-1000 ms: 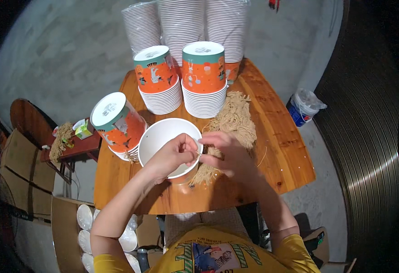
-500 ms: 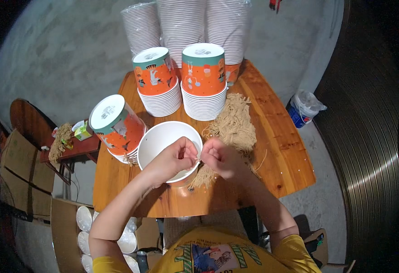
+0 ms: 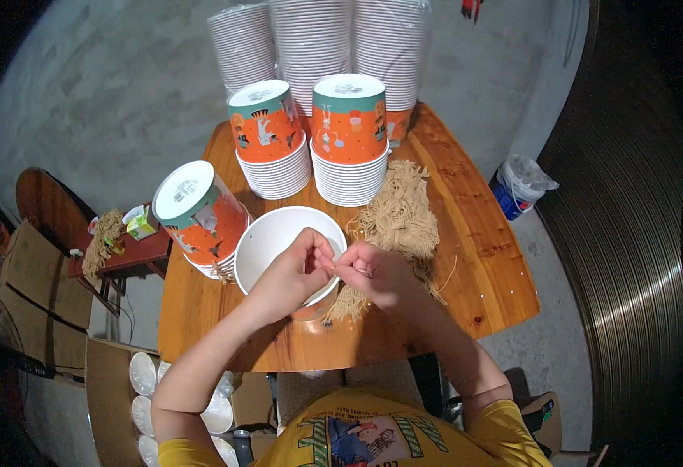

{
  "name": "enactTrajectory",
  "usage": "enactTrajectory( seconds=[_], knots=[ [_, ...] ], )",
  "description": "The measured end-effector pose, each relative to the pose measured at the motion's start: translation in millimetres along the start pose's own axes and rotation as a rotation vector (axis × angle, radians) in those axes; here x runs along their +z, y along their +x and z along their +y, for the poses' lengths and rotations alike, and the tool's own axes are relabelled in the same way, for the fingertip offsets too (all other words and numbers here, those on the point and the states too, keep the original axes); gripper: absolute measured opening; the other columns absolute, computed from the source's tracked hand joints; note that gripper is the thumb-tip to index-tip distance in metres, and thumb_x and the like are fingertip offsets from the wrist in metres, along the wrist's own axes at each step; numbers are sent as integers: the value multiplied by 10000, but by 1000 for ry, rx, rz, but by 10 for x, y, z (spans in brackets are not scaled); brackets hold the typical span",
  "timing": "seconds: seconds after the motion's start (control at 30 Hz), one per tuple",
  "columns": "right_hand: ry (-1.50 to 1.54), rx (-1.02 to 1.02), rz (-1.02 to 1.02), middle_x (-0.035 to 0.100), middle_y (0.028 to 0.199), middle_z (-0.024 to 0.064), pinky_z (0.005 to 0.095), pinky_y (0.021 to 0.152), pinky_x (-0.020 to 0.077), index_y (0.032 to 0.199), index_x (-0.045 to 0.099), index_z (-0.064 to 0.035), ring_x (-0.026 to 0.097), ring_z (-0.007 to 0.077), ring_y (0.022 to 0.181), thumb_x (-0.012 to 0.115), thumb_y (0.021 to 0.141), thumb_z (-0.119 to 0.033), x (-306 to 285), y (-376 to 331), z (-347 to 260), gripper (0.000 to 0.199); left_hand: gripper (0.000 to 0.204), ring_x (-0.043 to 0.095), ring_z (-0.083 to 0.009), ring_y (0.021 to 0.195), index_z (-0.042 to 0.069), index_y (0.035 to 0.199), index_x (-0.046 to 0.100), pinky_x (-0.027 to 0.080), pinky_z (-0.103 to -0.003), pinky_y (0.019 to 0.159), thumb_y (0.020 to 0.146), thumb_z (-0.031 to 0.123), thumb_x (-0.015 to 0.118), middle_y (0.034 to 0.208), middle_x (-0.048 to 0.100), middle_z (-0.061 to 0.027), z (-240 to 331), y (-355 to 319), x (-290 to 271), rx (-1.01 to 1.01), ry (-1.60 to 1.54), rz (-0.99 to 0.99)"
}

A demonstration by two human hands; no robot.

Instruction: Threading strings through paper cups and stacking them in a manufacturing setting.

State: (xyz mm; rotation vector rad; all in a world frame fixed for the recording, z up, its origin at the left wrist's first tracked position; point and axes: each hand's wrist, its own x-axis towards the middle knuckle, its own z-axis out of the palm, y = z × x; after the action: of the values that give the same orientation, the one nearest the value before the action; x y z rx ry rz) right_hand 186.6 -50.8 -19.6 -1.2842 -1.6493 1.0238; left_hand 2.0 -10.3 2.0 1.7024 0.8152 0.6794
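A white-lined paper bucket point(image 3: 259, 253) stands upright in front of me, a small dark hole showing near its rim. Over its right side my left hand point(image 3: 294, 272) is closed in a pinch. My right hand point(image 3: 376, 274) meets it fingertip to fingertip, also pinching; a thin pale bit shows by its fingers, too small to make out. Just beyond my right hand lies a heap of tan cord point(image 3: 400, 214), and some strands run under that hand to the bucket's side.
Stacks of orange and green paper buckets, upside down, stand at the left point(image 3: 201, 222), back middle point(image 3: 267, 128) and back right point(image 3: 349, 128). Taller wrapped stacks point(image 3: 310, 50) rise behind. All rest on a wooden table point(image 3: 481, 272). An open carton point(image 3: 112, 397) with wrapped buckets is lower left.
My right hand has shifted slightly left, so its fingertips now meet my left hand's over the bucket's rim. The bucket and cord heap stay put.
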Motion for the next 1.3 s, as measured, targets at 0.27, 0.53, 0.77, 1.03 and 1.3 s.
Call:
enactTrajectory(
  seconds=[0.27,0.53,0.77,1.03,1.3],
  knots=[
    [21,-129,81,455,612,-62,218,522,341,852,573,-46,404,29,577,616,866,-123,37,-10,106,88,208,493,-102,797,26,1008,538,442,-249,752,835,54,651,901,511,-24,-12,-11,-8,-11,128,6],
    [48,-176,98,488,626,-49,217,546,364,856,565,-36,424,46,580,606,862,-104,42,-28,105,80,140,529,-161,797,3,890,570,448,-293,742,828,89,663,876,510,-69,12,10,-17,-50,304,16],
    [-21,-257,160,532,656,-2,241,547,398,864,568,-41,471,70,589,615,845,-83,77,-58,158,65,126,527,-130,706,9,899,551,448,-291,672,835,66,643,783,554,-64,65,-55,82,142,560,113],
    [-119,-386,236,588,702,49,264,555,455,853,553,-44,556,115,609,658,812,-37,137,-91,182,112,75,480,-62,707,36,880,536,426,-226,645,855,42,606,784,542,13,20,-69,96,52,304,109],
    [-111,-369,270,579,708,16,227,538,439,869,542,-44,533,59,608,641,825,-2,216,-134,242,116,108,458,-40,722,56,893,510,408,-197,657,855,30,608,823,524,30,-51,-52,83,-20,188,82]
  ],
)
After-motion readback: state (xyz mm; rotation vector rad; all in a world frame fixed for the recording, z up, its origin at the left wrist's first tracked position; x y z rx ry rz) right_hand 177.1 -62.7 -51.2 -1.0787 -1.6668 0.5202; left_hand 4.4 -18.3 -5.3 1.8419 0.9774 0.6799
